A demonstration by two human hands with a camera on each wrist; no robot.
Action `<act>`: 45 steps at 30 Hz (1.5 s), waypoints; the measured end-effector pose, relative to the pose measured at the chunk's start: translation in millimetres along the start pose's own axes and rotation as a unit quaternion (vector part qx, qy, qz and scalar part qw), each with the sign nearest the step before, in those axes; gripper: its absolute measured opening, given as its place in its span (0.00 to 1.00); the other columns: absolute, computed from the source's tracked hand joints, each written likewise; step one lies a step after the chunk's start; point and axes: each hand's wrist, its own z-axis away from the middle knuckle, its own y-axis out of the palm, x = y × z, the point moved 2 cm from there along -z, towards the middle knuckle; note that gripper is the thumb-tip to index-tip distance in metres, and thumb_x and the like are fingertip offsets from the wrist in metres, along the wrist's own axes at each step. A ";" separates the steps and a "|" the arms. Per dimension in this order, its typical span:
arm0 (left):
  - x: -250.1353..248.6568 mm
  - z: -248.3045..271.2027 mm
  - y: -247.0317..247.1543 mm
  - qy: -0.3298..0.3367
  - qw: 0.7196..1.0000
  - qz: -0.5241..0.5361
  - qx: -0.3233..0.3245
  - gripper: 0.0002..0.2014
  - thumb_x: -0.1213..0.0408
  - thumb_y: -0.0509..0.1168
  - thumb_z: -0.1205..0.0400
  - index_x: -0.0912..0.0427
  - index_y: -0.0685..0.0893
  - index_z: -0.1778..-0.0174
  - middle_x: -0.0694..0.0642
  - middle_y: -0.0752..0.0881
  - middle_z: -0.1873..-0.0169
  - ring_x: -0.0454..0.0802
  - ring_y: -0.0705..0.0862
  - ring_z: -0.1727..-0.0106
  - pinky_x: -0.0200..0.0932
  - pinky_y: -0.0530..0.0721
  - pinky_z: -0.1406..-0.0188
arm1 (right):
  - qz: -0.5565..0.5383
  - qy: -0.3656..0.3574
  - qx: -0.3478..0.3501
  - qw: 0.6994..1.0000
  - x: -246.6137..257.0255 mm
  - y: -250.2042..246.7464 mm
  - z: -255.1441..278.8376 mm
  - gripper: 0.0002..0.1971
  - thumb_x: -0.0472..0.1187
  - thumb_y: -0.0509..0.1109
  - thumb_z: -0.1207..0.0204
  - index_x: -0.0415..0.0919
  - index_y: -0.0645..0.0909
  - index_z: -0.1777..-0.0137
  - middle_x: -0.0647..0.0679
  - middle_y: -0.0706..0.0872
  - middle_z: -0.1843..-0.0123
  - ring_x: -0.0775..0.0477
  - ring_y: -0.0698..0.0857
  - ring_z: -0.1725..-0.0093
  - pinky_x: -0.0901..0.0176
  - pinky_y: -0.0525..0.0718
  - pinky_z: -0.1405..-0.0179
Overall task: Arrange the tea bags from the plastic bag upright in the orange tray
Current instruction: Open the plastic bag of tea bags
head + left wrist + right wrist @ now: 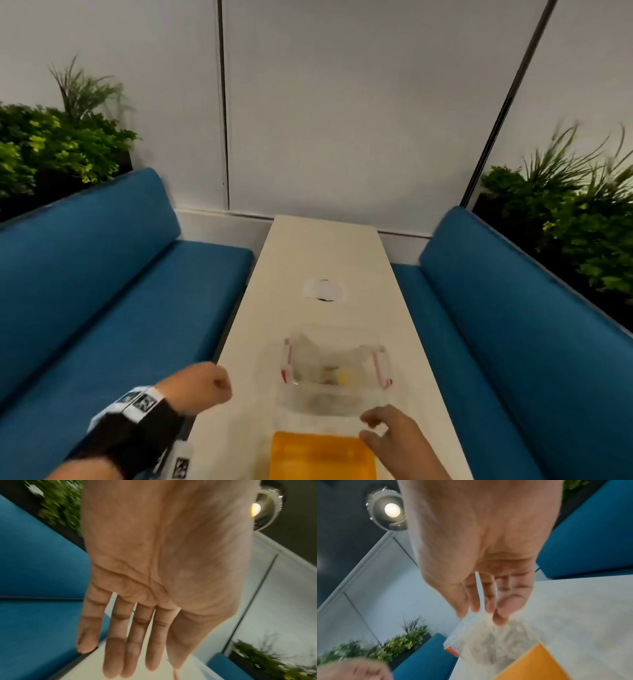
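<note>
Clear plastic bag, centre frame, long axis left-right: right hand nearer, fingers loosely spread, empty, at its lower-right corner; left hand empty, fingers straight.

The left hand is bare, and a broad black band wraps the forearm behind it. A white strip printed with small black square markers crosses the band's front edge. The right hand is bare too.
</note>
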 end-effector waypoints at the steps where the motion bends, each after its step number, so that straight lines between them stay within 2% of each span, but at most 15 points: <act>1: -15.5 -17.7 -1.7 0.028 1.000 -0.002 -0.005 0.06 0.53 0.63 0.16 0.45 0.85 0.54 0.39 0.85 0.54 0.36 0.83 0.53 0.28 0.75 0.61 | 0.012 -0.019 -0.025 0.999 12.4 4.4 -13.6 0.12 0.51 0.73 0.21 0.61 0.81 0.39 0.61 0.82 0.39 0.62 0.83 0.47 0.74 0.78 0.41; 5: -82.0 -72.6 4.6 0.103 0.994 -0.017 -0.040 0.11 0.57 0.63 0.15 0.54 0.89 0.43 0.49 0.88 0.44 0.48 0.85 0.44 0.40 0.81 0.46 | 0.082 -0.029 -0.062 0.994 25.3 17.8 -36.3 0.21 0.52 0.65 0.16 0.55 0.74 0.23 0.59 0.72 0.27 0.57 0.83 0.39 0.63 0.80 0.37; 8: -103.6 -105.5 18.4 0.114 0.992 -0.034 -0.049 0.14 0.55 0.66 0.17 0.51 0.85 0.36 0.50 0.83 0.34 0.50 0.84 0.41 0.45 0.81 0.39 | 0.127 -0.015 -0.056 0.990 25.9 24.9 -43.5 0.19 0.52 0.60 0.14 0.56 0.75 0.25 0.56 0.73 0.29 0.54 0.83 0.39 0.60 0.83 0.43; 10: -114.1 -122.9 24.7 0.120 0.990 -0.053 -0.043 0.21 0.53 0.68 0.18 0.48 0.79 0.29 0.49 0.79 0.27 0.53 0.82 0.34 0.48 0.81 0.34 | 0.129 -0.017 -0.068 0.989 24.9 27.3 -48.6 0.16 0.52 0.59 0.13 0.56 0.78 0.28 0.56 0.75 0.33 0.54 0.84 0.43 0.63 0.83 0.48; 13: -122.5 -147.8 38.0 0.105 0.982 -0.156 0.008 0.34 0.47 0.70 0.21 0.47 0.69 0.18 0.52 0.74 0.22 0.57 0.75 0.23 0.55 0.71 0.23 | 0.134 -0.007 -0.074 0.988 21.3 31.0 -53.5 0.15 0.52 0.58 0.13 0.56 0.80 0.31 0.58 0.75 0.34 0.54 0.85 0.45 0.62 0.83 0.49; 15: -131.1 -156.7 45.0 0.083 0.968 -0.233 0.039 0.30 0.47 0.70 0.21 0.51 0.74 0.24 0.55 0.80 0.28 0.58 0.75 0.25 0.61 0.63 0.21 | 0.138 -0.002 -0.080 0.987 20.2 30.8 -56.6 0.15 0.52 0.57 0.12 0.56 0.80 0.32 0.58 0.76 0.34 0.53 0.85 0.46 0.61 0.84 0.50; 18: -146.0 -161.2 45.9 0.078 0.960 -0.266 0.029 0.02 0.63 0.65 0.19 0.55 0.81 0.52 0.54 0.85 0.50 0.59 0.84 0.40 0.65 0.63 0.24 | 0.153 -0.002 -0.085 0.984 19.0 28.6 -61.6 0.14 0.53 0.57 0.12 0.56 0.81 0.34 0.58 0.76 0.36 0.52 0.86 0.46 0.59 0.86 0.49; 20: -149.7 -158.3 33.3 0.098 0.966 -0.241 -0.008 0.08 0.68 0.62 0.20 0.55 0.84 0.49 0.54 0.86 0.48 0.60 0.86 0.43 0.60 0.70 0.29 | 0.156 -0.003 -0.084 0.984 15.3 25.5 -66.4 0.14 0.52 0.57 0.12 0.55 0.81 0.34 0.57 0.76 0.36 0.52 0.86 0.46 0.58 0.86 0.48; 24: -150.5 -141.5 -21.0 0.153 0.973 -0.128 -0.118 0.16 0.68 0.61 0.21 0.49 0.87 0.43 0.52 0.87 0.43 0.58 0.85 0.41 0.51 0.83 0.45 | 0.141 -0.001 -0.092 0.986 3.3 14.0 -84.5 0.13 0.49 0.61 0.13 0.53 0.83 0.34 0.57 0.76 0.32 0.51 0.85 0.42 0.60 0.82 0.47; 29: -134.6 -96.8 -96.1 0.155 0.948 -0.046 -0.274 0.19 0.68 0.60 0.17 0.46 0.86 0.36 0.46 0.86 0.43 0.53 0.83 0.42 0.45 0.73 0.55 | 0.132 0.014 -0.117 0.984 -14.9 -7.2 -113.3 0.12 0.44 0.65 0.15 0.48 0.85 0.36 0.53 0.80 0.36 0.49 0.86 0.47 0.60 0.82 0.49; 32: -104.9 -71.7 -119.4 0.123 0.930 0.012 -0.346 0.17 0.69 0.60 0.17 0.47 0.89 0.40 0.46 0.88 0.48 0.54 0.84 0.46 0.46 0.76 0.54 | 0.124 0.024 -0.134 0.983 -25.0 -19.1 -127.6 0.11 0.43 0.67 0.16 0.46 0.86 0.38 0.52 0.81 0.39 0.49 0.86 0.49 0.58 0.79 0.52; 35: -73.9 -62.8 -103.1 0.089 0.936 0.025 -0.339 0.18 0.70 0.60 0.19 0.47 0.90 0.44 0.44 0.89 0.51 0.53 0.85 0.50 0.49 0.83 0.52 | 0.111 0.029 -0.139 0.984 -31.3 -24.0 -136.8 0.09 0.43 0.68 0.16 0.46 0.87 0.40 0.52 0.82 0.41 0.52 0.82 0.51 0.58 0.74 0.51; 39: -35.7 -75.6 -38.8 0.026 0.961 0.010 -0.277 0.18 0.68 0.57 0.18 0.47 0.88 0.42 0.44 0.88 0.48 0.51 0.85 0.49 0.45 0.81 0.53 | 0.097 0.030 -0.140 0.985 -32.9 -24.4 -140.6 0.08 0.42 0.68 0.16 0.47 0.87 0.42 0.51 0.82 0.40 0.52 0.80 0.50 0.60 0.68 0.48; 43: -0.2 -77.5 25.9 0.001 0.978 0.052 -0.203 0.18 0.69 0.59 0.17 0.45 0.88 0.42 0.42 0.85 0.46 0.47 0.85 0.44 0.43 0.84 0.46 | 0.063 0.041 -0.147 0.986 -31.4 -27.2 -138.9 0.08 0.42 0.70 0.18 0.47 0.86 0.41 0.49 0.80 0.35 0.50 0.80 0.48 0.56 0.75 0.46; 45: 13.0 -69.3 44.2 0.030 0.975 0.115 -0.188 0.18 0.69 0.63 0.21 0.39 0.86 0.45 0.35 0.80 0.45 0.39 0.82 0.43 0.34 0.81 0.42 | 0.068 0.045 -0.174 0.981 -28.4 -28.1 -133.6 0.13 0.44 0.71 0.19 0.48 0.84 0.35 0.50 0.77 0.33 0.51 0.82 0.53 0.53 0.82 0.49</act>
